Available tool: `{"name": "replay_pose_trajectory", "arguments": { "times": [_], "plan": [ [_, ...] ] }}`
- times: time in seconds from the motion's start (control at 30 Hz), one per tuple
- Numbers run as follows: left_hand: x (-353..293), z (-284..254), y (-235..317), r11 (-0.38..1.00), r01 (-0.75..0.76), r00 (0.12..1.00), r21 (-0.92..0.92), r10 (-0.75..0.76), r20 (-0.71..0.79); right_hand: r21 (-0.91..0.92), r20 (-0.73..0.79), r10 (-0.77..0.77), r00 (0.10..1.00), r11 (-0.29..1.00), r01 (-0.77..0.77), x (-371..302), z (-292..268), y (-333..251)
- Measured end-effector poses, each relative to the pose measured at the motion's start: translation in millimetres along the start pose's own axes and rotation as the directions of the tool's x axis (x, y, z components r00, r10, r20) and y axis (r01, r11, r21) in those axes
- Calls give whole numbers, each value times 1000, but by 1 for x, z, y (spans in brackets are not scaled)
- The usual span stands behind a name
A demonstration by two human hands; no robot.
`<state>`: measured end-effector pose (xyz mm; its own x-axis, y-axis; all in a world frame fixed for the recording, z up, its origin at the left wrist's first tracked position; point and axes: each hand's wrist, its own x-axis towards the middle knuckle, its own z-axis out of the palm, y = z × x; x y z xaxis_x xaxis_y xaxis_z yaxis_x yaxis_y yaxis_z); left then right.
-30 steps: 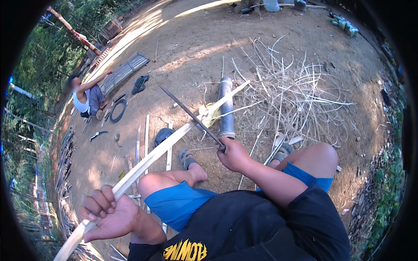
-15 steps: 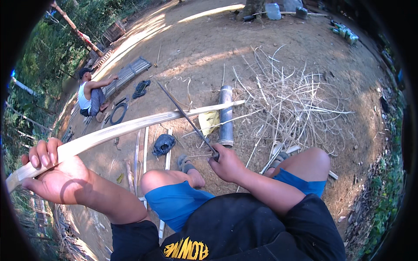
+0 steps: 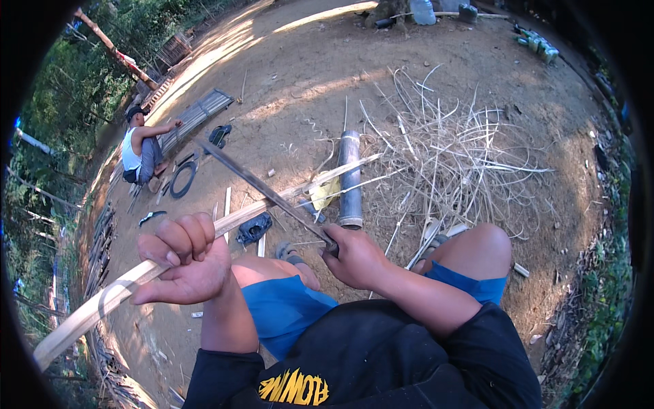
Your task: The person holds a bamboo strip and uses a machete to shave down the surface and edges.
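Note:
My left hand [image 3: 187,262] is closed around a long pale bamboo strip [image 3: 117,294], which slants from the lower left up toward the middle. The strip's far end reaches past a dark bamboo tube [image 3: 350,178] lying on the ground. In my right hand [image 3: 357,258] is the handle of a long, thin-bladed knife [image 3: 253,181]. Its blade points up and left and crosses over the strip. Fine pale shavings [image 3: 470,160] lie in a tangled heap beyond my right knee.
A crumpled black plastic bag [image 3: 254,228] and a yellow scrap [image 3: 325,193] lie in front of me. Farther left, a person [image 3: 141,151] squats by a slatted panel [image 3: 203,109], near a black coil [image 3: 182,181] and dark sandals [image 3: 219,135]. Plants edge the right side.
My left hand has moved right and inward, farther along the strip, so more of it sticks out behind the hand. The knife blade has swung lower and left; my right hand has barely shifted.

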<state>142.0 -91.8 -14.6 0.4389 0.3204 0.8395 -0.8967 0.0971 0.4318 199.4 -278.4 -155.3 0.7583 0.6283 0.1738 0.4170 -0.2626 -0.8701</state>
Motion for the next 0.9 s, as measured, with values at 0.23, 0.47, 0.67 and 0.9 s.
{"name": "replay_pose_trajectory", "arguments": {
  "times": [0.23, 0.47, 0.67, 0.9],
  "plan": [
    [-9, 5, 3, 999, 37, 989, -17, -34, 145, -44, 45, -111, 993, 993, 113, -18, -22, -28],
    [-16, 7, 3, 999, 8, 980, -41, 0, 200, 79, 1, 10, 1000, 997, -10, -13, -25, 5],
    [-21, 5, 4, 1000, -14, 986, 12, 12, 168, -146, 51, 65, 997, 988, -57, -19, -17, 22],
    [-38, 12, 12, 999, -19, 999, 38, 17, 51, -75, 45, 100, 994, 992, -97, -12, -2, 22]
  ]
}}
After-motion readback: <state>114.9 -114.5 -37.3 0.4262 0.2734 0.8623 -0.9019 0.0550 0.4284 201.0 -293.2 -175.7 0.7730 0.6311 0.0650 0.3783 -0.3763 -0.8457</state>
